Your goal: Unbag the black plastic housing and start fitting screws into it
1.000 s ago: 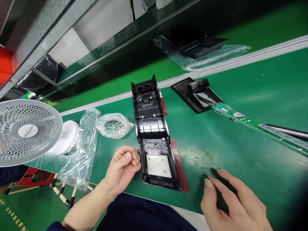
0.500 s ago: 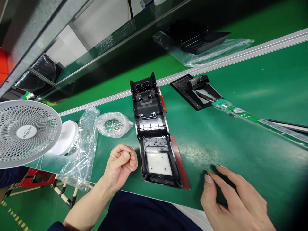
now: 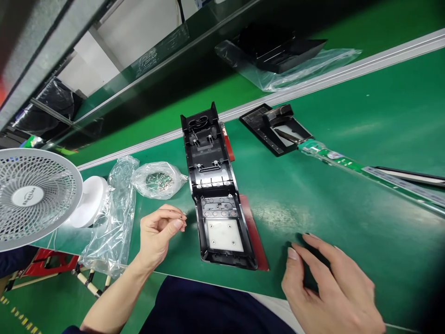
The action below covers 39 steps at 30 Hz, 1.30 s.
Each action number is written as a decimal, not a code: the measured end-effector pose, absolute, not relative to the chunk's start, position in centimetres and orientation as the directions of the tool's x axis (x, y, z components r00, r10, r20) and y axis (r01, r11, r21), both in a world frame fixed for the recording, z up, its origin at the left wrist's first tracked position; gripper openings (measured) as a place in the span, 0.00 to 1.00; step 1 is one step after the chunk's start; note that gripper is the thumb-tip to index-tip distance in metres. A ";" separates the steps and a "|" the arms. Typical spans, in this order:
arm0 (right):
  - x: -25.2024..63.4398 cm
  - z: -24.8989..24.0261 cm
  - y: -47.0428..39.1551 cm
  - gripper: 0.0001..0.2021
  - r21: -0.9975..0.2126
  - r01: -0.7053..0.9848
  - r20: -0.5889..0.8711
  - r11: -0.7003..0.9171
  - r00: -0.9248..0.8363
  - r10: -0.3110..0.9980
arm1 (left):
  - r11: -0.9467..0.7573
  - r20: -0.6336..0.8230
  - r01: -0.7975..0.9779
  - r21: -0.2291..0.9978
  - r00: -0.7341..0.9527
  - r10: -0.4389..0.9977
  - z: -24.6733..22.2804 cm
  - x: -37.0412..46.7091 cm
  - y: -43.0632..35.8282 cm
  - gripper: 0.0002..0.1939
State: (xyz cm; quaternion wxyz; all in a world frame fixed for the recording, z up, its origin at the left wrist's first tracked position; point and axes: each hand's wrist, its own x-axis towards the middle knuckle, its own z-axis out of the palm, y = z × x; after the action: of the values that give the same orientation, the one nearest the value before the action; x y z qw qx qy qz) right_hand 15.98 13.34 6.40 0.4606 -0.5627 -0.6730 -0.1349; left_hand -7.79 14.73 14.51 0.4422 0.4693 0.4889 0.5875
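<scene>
My left hand (image 3: pixel 155 236) is closed in a pinch, with a tiny metal screw (image 3: pixel 181 218) between thumb and forefinger. It hovers just left of a long black plastic housing (image 3: pixel 212 178), which lies with its ribbed inside facing up. A white plate (image 3: pixel 225 235) with small round metal fittings near its corners sits in the housing's near end. Beyond the hand lies a clear plastic bag (image 3: pixel 159 180) of small shiny metal parts. My right hand (image 3: pixel 332 283) is at the table's near edge, right of the housing, fingers apart and holding nothing.
A red pad (image 3: pixel 255 241) shows under the housing. At the left are a white fan (image 3: pixel 29 197) and a crumpled clear plastic sheet (image 3: pixel 116 218). Behind right lies another black part (image 3: pixel 274 130), near a green strip in clear wrap (image 3: pixel 347 162). A bagged black tray (image 3: pixel 292 55) lies beyond the metal rail.
My left hand has drawn back a little to the left of the housing, still pinching the screw, its fingers turned. The whole view has shifted slightly; my right hand keeps its pose.
</scene>
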 end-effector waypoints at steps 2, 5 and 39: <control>16.0 6.4 13.3 0.05 -0.339 0.879 0.778 0.335 0.062 0.625 | -0.200 0.211 0.089 0.976 -0.133 0.968 14.2 -8.1 14.7 0.06; 16.0 6.3 13.2 0.05 -0.347 0.875 0.776 0.337 0.066 0.628 | -0.321 0.358 0.343 0.883 -0.046 0.933 13.7 -8.1 15.0 0.05; 16.2 6.6 12.6 0.03 -0.457 0.826 0.717 0.330 0.123 0.686 | -0.402 0.493 0.916 -0.021 0.359 0.792 12.1 -5.5 17.4 0.05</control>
State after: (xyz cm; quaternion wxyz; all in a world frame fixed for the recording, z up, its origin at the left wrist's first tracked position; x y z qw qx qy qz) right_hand 16.19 12.62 6.59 0.4816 -0.5741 -0.6582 -0.0725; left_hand -5.47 17.39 12.09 -0.1481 0.8109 0.5266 0.2080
